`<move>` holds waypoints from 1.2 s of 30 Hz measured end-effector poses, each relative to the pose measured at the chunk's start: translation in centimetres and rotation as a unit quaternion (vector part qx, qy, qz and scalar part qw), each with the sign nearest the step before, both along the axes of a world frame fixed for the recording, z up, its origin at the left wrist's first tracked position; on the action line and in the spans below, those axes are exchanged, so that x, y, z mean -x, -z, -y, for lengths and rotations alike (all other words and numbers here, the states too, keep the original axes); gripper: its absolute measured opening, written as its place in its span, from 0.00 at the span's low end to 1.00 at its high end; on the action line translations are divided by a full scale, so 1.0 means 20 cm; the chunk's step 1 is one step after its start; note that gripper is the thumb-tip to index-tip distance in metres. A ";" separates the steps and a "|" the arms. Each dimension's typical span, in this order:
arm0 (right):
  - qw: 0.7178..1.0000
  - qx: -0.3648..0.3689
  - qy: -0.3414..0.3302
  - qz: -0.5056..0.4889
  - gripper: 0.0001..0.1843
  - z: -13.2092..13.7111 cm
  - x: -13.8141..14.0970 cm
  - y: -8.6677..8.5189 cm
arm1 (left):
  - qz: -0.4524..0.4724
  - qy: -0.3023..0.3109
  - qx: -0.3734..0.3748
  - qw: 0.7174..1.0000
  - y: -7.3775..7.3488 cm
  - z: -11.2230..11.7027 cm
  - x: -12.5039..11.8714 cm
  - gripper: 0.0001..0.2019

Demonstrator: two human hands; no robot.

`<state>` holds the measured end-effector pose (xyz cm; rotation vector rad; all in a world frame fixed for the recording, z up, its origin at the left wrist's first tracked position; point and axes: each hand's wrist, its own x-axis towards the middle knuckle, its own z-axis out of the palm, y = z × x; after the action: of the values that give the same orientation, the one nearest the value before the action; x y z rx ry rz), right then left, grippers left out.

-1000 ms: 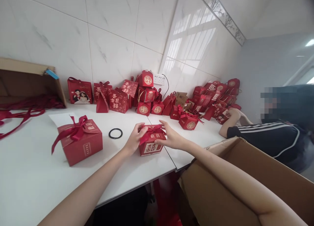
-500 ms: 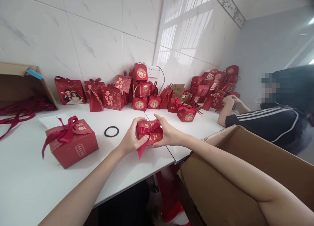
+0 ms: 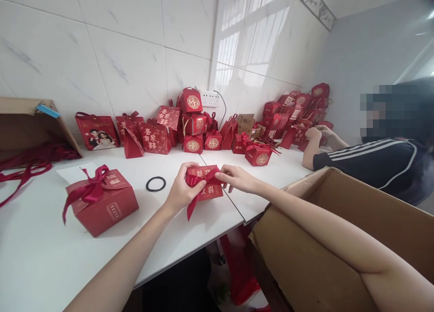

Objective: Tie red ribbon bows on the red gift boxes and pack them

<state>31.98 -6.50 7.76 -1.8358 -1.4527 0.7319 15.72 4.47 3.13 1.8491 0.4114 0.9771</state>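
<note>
A small red gift box [image 3: 213, 192] with pale Chinese characters sits before me at the table's front. A dark red satin ribbon [image 3: 192, 208] is tied in a bow across its top, one tail hanging over the near side. My left hand [image 3: 185, 189] is closed around the box's left end, its thumb pressing on the bow. At the right side, my right hand [image 3: 239, 178] pinches the ribbon's right part between thumb and fingers. A larger red gift box [image 3: 107, 208] with a similar bow stands to the left, and a black ring [image 3: 156, 184] lies between the two boxes.
Several red gift boxes [image 3: 193, 124] are stacked along the tiled wall. On the left, a cardboard box [image 3: 27, 106] holds red ribbons. A large open cardboard carton [image 3: 305, 239] stands under my right arm. A co-worker [image 3: 373, 163] sits at the right, hands raised near more boxes.
My right hand has let go of the box's right side and now pinches the ribbon there. My left hand stays on the box. The view has shifted slightly.
</note>
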 end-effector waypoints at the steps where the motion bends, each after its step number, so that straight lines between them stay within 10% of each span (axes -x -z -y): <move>1: 1.000 0.010 -0.013 0.021 0.18 0.00 0.00 0.00 | 0.000 -0.008 -0.003 1.000 0.00 0.00 0.00 0.22; 8: 0.986 0.108 -0.089 -0.087 0.13 0.01 0.02 -0.03 | -0.010 -0.022 -0.008 1.000 0.01 -0.03 0.00 0.23; 13: 0.917 0.272 -0.188 -0.224 0.16 0.03 -0.01 -0.02 | -0.002 -0.005 0.010 1.000 0.01 -0.03 0.00 0.23; 24: 0.923 0.323 -0.200 -0.056 0.15 0.01 -0.01 0.03 | -0.010 0.022 0.051 0.998 0.00 -0.02 -0.01 0.25; 27: 0.945 0.278 -0.131 0.114 0.09 0.01 -0.03 0.04 | -0.006 0.031 0.068 0.997 0.00 -0.02 -0.01 0.26; 31: 0.962 0.102 0.003 0.251 0.31 0.02 -0.05 0.04 | -0.010 0.035 0.076 0.996 -0.01 -0.02 -0.01 0.26; 36: 0.961 -0.108 -0.123 0.221 0.43 0.02 0.00 0.03 | -0.008 0.032 0.054 0.998 -0.02 0.00 0.00 0.25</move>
<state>32.01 -6.95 7.15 -1.7340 -1.9884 0.2610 15.75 4.53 3.48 1.7622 0.4037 0.8806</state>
